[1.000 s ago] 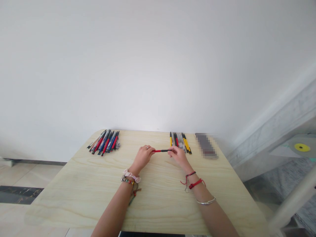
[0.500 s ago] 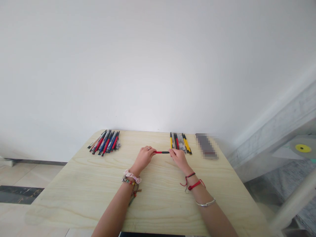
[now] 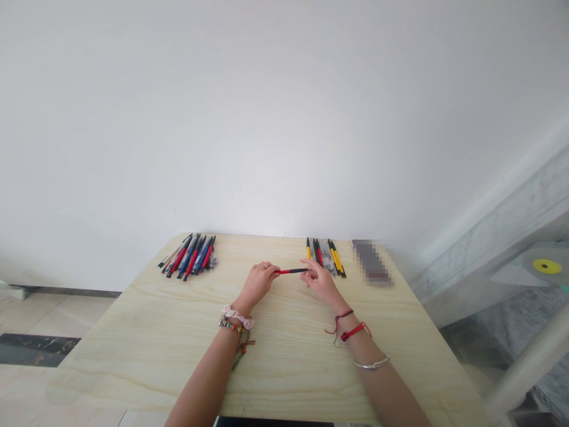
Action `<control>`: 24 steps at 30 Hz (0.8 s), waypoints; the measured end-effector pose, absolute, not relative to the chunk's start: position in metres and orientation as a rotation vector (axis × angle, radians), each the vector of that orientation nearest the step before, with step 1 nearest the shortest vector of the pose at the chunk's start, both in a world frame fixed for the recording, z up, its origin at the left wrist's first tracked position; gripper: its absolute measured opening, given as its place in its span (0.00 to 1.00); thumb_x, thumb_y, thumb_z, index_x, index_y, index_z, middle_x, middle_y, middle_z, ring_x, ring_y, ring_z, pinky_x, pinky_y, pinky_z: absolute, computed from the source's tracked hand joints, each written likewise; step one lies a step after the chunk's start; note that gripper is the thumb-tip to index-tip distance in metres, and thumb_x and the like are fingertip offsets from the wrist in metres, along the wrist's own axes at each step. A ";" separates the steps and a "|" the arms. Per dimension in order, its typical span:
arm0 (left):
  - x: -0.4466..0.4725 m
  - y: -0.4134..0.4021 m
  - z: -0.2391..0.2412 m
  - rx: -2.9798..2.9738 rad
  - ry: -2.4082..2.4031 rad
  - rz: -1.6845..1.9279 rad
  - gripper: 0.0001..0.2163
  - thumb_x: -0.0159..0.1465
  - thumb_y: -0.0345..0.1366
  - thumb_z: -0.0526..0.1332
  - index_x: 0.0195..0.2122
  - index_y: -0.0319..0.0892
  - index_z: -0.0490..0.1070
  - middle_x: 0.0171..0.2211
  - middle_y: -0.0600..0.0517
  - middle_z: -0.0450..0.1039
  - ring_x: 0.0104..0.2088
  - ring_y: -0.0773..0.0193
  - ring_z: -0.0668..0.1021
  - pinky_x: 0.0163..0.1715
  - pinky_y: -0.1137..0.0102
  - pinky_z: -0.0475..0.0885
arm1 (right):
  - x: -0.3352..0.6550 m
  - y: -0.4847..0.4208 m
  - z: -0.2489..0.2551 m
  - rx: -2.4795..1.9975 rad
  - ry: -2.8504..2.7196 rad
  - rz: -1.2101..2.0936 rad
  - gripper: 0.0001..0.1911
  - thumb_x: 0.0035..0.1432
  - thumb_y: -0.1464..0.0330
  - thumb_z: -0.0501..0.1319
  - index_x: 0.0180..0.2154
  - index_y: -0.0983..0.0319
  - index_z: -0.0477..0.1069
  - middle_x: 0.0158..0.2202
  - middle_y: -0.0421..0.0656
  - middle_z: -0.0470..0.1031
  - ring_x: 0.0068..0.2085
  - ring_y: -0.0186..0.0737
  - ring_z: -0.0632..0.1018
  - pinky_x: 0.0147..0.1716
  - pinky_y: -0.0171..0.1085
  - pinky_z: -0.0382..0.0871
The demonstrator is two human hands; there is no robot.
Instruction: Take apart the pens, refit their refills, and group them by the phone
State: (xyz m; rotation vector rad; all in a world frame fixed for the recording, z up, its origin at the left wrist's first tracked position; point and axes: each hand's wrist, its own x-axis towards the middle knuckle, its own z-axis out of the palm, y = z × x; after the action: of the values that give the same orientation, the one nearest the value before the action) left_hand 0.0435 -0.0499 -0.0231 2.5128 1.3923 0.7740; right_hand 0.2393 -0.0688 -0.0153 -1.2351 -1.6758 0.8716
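Observation:
A red pen (image 3: 288, 271) with a black grip is held level above the middle of the table. My left hand (image 3: 260, 281) pinches its left end between thumb and fingers. At the pen's black tip, my right hand (image 3: 320, 281) has its fingers spread apart, with the tip close to or touching them; contact is hard to make out. Behind my right hand lies a row of pens (image 3: 336, 258), some yellow, some red and some clear. To the far left is a bigger bunch of red, blue and clear pens (image 3: 191, 256).
The pens lie on a pale wooden table (image 3: 178, 356) whose back edge meets a white wall (image 3: 284, 118). A blurred-out dark flat object (image 3: 373, 263) sits at the back right. Beyond the table's right side are a grey-white round thing with a yellow centre (image 3: 546, 266) and a pale post (image 3: 528, 367).
My right hand has loosened its pinch at the pen's black end and spread its fingers, showing the tip. The pen now tilts slightly up to the right. My left hand has barely moved.

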 end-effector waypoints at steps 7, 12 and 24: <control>0.048 -0.052 -0.023 2.520 1.374 0.779 0.08 0.59 0.34 0.52 0.34 0.42 0.70 0.32 0.50 0.71 0.35 0.64 0.71 0.36 0.69 0.63 | 0.238 -0.070 -0.014 -1.381 -1.691 0.662 0.17 0.51 0.62 0.51 0.15 0.62 0.62 0.10 0.35 0.60 0.15 0.30 0.63 0.18 0.30 0.59; 0.045 -0.051 -0.021 2.435 1.411 0.858 0.09 0.60 0.35 0.51 0.33 0.42 0.70 0.30 0.50 0.71 0.33 0.65 0.71 0.35 0.70 0.63 | 0.239 -0.068 -0.015 -1.260 -1.683 0.820 0.10 0.44 0.63 0.59 0.29 0.63 0.69 0.18 0.38 0.69 0.18 0.32 0.67 0.18 0.31 0.62; 0.044 -0.051 -0.020 2.540 1.272 0.601 0.08 0.59 0.35 0.52 0.31 0.44 0.71 0.29 0.52 0.72 0.33 0.66 0.71 0.35 0.70 0.61 | 0.241 -0.072 -0.007 -1.234 -1.774 0.666 0.13 0.46 0.62 0.56 0.16 0.62 0.66 0.14 0.37 0.61 0.18 0.31 0.61 0.19 0.31 0.54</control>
State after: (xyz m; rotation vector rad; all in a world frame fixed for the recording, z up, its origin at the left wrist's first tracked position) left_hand 0.0443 -0.0512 -0.0204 2.5401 1.2721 0.6008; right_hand 0.2411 -0.0717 -0.0069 -1.2339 -1.7741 0.6657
